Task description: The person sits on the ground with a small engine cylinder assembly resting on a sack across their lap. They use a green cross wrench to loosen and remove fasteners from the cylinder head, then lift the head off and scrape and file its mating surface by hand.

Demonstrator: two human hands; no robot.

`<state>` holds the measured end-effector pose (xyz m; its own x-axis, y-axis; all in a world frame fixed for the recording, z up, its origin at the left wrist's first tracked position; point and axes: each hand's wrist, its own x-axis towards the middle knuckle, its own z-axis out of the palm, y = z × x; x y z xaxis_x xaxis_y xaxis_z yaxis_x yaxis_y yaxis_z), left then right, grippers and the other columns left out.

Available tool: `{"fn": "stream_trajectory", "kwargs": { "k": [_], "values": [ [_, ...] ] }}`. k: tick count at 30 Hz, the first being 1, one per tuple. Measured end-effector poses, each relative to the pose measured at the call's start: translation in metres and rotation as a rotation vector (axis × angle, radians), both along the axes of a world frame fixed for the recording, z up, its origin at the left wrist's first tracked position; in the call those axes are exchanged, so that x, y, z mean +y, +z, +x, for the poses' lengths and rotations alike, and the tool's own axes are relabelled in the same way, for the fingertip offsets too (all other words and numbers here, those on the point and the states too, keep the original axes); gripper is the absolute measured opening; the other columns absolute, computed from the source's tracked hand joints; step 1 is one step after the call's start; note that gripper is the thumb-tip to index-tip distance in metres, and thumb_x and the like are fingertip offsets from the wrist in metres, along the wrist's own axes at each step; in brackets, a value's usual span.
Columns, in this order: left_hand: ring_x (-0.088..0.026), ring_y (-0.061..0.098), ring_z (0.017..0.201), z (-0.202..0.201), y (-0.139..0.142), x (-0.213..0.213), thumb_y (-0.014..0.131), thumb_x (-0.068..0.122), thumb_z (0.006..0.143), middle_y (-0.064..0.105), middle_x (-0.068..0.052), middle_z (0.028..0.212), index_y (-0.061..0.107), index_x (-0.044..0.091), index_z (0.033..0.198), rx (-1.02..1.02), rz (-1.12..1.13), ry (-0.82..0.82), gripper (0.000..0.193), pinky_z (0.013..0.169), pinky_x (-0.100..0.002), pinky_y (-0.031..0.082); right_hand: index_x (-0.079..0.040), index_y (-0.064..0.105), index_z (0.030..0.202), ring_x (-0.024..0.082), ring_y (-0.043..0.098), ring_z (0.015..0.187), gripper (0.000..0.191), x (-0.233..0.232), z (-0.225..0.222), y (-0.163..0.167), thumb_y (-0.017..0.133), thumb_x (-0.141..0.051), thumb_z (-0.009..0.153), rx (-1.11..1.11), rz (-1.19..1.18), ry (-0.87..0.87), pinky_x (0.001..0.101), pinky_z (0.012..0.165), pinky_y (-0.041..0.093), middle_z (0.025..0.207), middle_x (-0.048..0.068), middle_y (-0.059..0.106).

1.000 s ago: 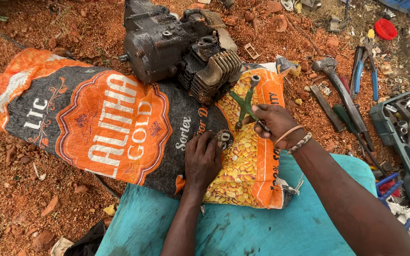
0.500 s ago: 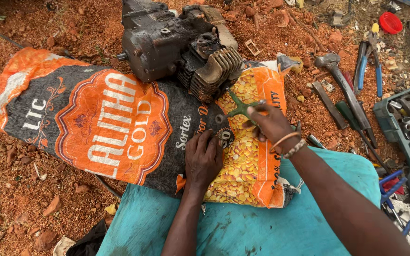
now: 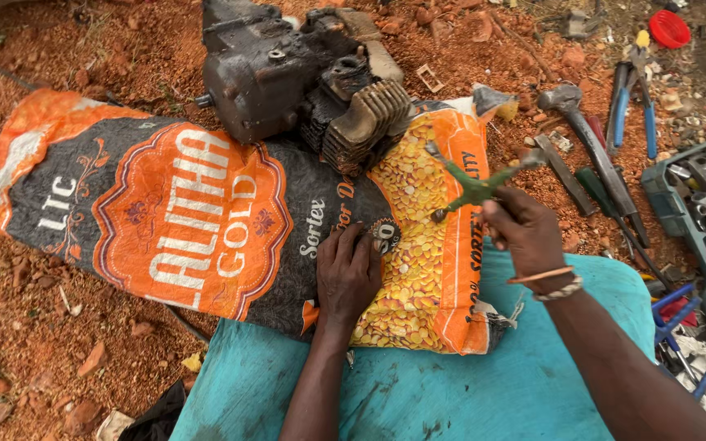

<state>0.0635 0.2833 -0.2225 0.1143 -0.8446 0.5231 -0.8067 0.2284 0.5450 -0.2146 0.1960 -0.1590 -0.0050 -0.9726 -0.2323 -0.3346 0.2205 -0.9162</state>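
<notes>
My right hand (image 3: 526, 231) holds a green cross-shaped wrench (image 3: 476, 187), lifted above an orange and black woven sack (image 3: 206, 212) spread on the red soil. My left hand (image 3: 348, 273) rests flat on the sack, fingers together, near its yellow printed part. A dirty black engine (image 3: 288, 73) with cooling fins sits on the far end of the sack, just beyond the wrench. Bracelets circle my right wrist.
A teal cloth (image 3: 451, 384) covers the near ground. To the right lie a hammer (image 3: 586, 131), blue-handled pliers (image 3: 635, 102), screwdrivers and a dark toolbox (image 3: 696, 212) with several sockets. A red cap (image 3: 668, 28) lies at the top right. Stones litter the soil.
My right hand has lifted the green cross wrench off the sack and drawn it back toward me. The left hand has stayed pressed on the sack.
</notes>
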Motion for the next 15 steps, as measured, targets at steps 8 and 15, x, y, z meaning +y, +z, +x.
{"fn": "stream_trajectory", "kwargs": {
  "k": [8,15],
  "values": [
    [-0.037,0.058,0.119,-0.006,-0.004,0.000,0.068,0.018,0.097,0.067,-0.014,0.123,0.075,0.004,0.106,-0.023,-0.029,0.039,0.019,0.102,-0.051,0.049,-0.013,0.074,0.125,0.027,0.059,0.126,0.027,0.025,-0.085,-0.022,0.070,-0.012,0.098,-0.947,0.039,0.269,0.0433,0.101,0.049,0.132,0.008,0.070],
    [-0.035,0.059,0.118,-0.009,0.001,0.004,0.068,0.013,0.097,0.068,-0.013,0.122,0.075,0.002,0.106,-0.063,0.004,0.047,0.017,0.100,-0.048,0.051,-0.009,0.076,0.119,0.031,0.059,0.128,0.026,0.024,-0.118,-0.027,0.073,-0.021,0.095,-0.971,0.074,0.487,0.0503,0.105,0.047,0.139,0.013,0.070]
  ]
}}
